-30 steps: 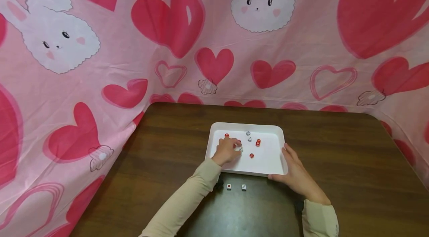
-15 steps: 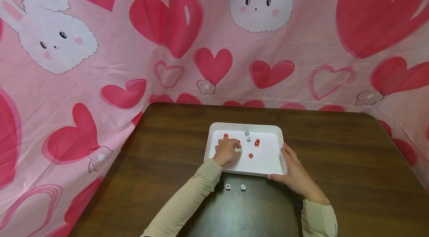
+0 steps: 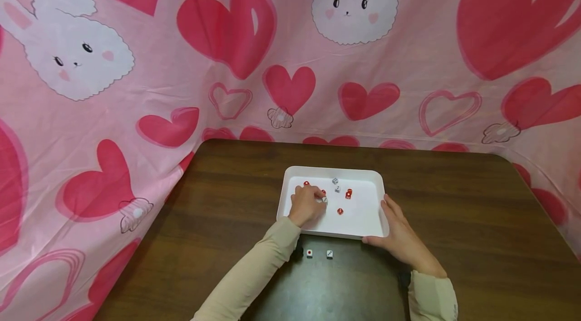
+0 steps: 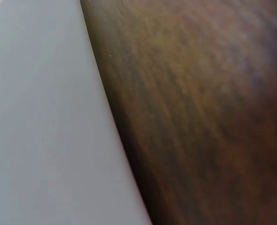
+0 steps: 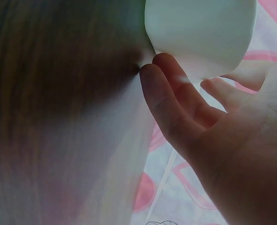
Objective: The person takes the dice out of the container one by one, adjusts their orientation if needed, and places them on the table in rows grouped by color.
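Note:
In the head view my left hand (image 3: pixel 306 205) is over the left half of a white tray (image 3: pixel 363 220), its thumb and index finger pinching a white die (image 3: pixel 324 200). Just beyond those fingertips a red die (image 3: pixel 324 192) is partly hidden. My right hand (image 3: pixel 404 235) rests against the tray's near right corner, fingers along the right side and thumb at the front wall. The right wrist view shows these fingers (image 5: pixel 162 98) fairly straight, touching the white tray wall (image 5: pixel 199 37). Only the tray's outer wall (image 4: pixel 49 117) and the tabletop appear in the left wrist view.
Inside the tray lie other dice: a red one (image 3: pixel 306 183) at far left, two white near the back (image 3: pixel 337 189), a red pair (image 3: pixel 348 194) and a red one (image 3: pixel 340 211). Two white dice (image 3: pixel 329 254) sit on the wooden table (image 3: pixel 454 200) in front.
The white die at my left fingertips has shifted and turned slightly, now a little farther from me. My right hand and the tray stay where they were.

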### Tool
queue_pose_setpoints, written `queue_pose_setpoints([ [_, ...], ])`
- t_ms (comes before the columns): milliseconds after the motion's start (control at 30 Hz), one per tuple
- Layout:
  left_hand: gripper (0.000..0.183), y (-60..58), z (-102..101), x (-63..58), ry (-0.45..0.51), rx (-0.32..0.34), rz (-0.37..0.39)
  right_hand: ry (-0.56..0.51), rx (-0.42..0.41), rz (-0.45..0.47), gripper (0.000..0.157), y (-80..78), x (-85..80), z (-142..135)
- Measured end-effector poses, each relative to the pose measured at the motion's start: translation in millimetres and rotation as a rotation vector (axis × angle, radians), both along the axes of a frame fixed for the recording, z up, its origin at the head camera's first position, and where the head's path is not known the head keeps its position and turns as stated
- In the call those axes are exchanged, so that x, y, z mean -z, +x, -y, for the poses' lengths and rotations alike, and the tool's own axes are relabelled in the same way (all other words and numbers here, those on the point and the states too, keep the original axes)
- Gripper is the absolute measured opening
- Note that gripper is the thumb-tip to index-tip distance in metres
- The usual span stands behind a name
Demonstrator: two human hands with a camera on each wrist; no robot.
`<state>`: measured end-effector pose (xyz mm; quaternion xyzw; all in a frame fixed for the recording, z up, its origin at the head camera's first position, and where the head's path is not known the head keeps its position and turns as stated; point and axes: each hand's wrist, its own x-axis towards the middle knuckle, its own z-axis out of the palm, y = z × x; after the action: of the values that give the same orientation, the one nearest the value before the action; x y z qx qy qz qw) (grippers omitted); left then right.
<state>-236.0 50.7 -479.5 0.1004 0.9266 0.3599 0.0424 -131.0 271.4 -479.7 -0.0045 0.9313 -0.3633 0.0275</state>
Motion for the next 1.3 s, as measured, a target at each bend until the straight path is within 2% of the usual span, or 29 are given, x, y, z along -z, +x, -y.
queue_pose_setpoints([
  [333, 0.012, -3.4, 1, 0.8, 0.059, -0.005, -0.033, -0.005, -0.003, 0.019, 0.113, -0.1, -1.8, -1],
  [567, 0.01, -3.7, 2, -2.4, 0.093, -0.004, 0.013, -0.005, -0.013, -0.023, 0.112, 0.0, 0.0, -2],
  [700, 0.012, -3.6, 3, -5.2, 0.171, 0.017, 0.048, 0.001, -0.021, -0.049, 0.112, 0.3, 1.5, -2],
  [933, 0.015, -1.5, 6, -9.1, 0.314, 0.048, 0.099, -0.003, -0.017, -0.015, 0.113, 1.3, 0.1, -1],
  [1300, 0.016, 6.6, 15, -14.5, 0.386, 0.072, 0.13, -0.001, -0.014, -0.016, 0.114, 1.1, 0.6, -1],
])
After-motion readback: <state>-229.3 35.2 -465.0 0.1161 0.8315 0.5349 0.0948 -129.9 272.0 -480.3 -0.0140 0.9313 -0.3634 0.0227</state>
